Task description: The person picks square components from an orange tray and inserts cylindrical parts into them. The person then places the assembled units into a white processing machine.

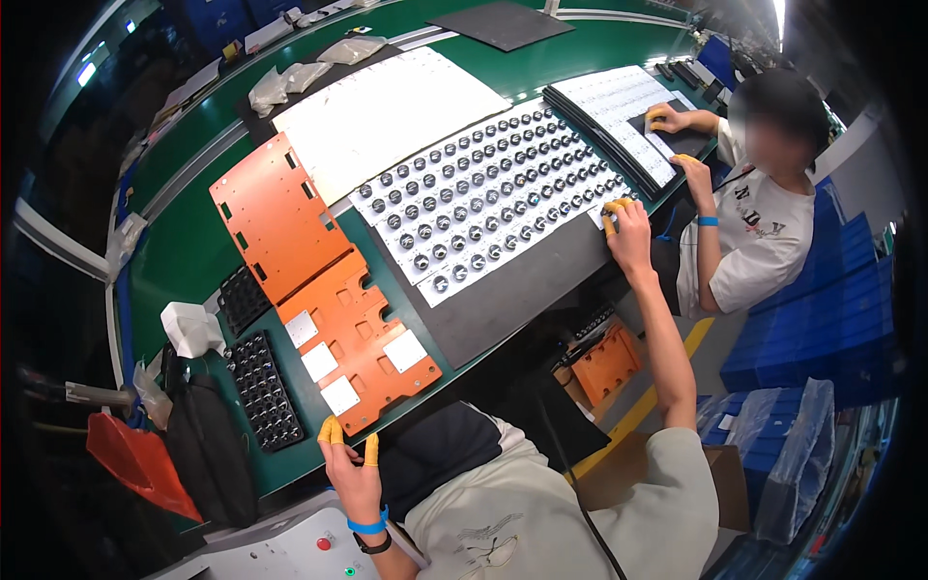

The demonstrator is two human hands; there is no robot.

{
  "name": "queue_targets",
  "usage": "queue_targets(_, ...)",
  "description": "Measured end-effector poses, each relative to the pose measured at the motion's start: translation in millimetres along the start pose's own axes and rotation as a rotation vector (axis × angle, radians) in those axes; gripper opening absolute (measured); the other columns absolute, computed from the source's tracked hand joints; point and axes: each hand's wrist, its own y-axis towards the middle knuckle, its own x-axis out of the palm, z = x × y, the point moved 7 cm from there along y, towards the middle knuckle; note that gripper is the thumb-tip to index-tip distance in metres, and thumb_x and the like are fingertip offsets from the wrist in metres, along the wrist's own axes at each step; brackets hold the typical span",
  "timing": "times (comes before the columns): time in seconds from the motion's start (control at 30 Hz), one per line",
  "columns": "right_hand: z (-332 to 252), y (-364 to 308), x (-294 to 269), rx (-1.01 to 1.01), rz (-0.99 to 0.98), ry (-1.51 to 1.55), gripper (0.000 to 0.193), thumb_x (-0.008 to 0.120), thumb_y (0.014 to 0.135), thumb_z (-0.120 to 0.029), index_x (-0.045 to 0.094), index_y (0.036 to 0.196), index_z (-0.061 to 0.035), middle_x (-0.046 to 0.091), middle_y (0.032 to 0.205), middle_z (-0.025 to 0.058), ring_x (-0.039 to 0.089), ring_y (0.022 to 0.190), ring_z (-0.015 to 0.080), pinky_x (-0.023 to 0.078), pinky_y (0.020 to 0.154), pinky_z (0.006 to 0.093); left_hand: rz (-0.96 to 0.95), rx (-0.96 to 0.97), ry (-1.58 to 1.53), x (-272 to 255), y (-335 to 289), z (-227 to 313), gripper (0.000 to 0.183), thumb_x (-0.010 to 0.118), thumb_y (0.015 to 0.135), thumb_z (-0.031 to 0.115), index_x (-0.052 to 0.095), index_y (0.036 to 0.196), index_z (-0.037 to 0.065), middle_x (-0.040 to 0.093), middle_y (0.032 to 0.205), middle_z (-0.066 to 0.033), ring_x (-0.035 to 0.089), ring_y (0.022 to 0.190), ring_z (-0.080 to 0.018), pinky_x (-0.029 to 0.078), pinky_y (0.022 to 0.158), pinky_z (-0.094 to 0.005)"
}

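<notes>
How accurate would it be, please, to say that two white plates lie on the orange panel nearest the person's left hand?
Not quite: the head view shows four white plates, not two, lying on the orange panel nearest the person's left hand.

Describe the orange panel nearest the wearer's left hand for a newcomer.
On the green table, left of the dark round parts, two orange panels lie end to end. Pick the one nearer the wearer's left hand: unlike its neighbour, it carries four white squares.
</notes>
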Motion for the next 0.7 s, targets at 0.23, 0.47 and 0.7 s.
queue_targets(0.23, -38, 11, -17, -0.007, 0.071, 0.083, 0.031, 0.074, 0.077, -0.003, 0.068, 0.107, -0.0023, 0.062, 0.104, 0.0152, 0.057, 0.100, 0.0352, 0.046, 0.089, 0.0440, 0.116, -0.104, -0.107, -7, 9, 6, 0.050, 0.076, 0.085, 0.015, 0.058, 0.128, -0.003, 0.057, 0.097, -0.0101, 0.049, 0.062, -0.0157, 0.044, 0.057, -0.0288)
queue_targets(0.47, -237, -23, -32, -0.206, -0.208, 0.783, 0.014, 0.077, 0.080, -0.006, 0.067, 0.089, -0.0035, 0.065, 0.082, 0.0122, 0.062, 0.071, 0.0299, 0.051, 0.065, 0.0392, 0.166, -0.211, 0.020, -6, 31, 3, 0.025, 0.064, 0.095, 0.018, 0.062, 0.107, -0.003, 0.059, 0.093, -0.0171, 0.056, 0.068, -0.0319, 0.045, 0.063, -0.0414)
queue_targets(0.7, -328, -50, 9, -0.115, -0.837, 0.681, 0.040, 0.075, 0.085, -0.036, 0.063, 0.073, -0.0008, 0.064, 0.067, 0.0181, 0.062, 0.064, 0.0400, 0.048, 0.059, 0.0469, 0.141, -0.136, 0.045, -1, 56, -3, 0.016, 0.058, 0.096, 0.011, 0.055, 0.090, -0.003, 0.055, 0.078, -0.0205, 0.056, 0.073, -0.0426, 0.043, 0.066, -0.0484)
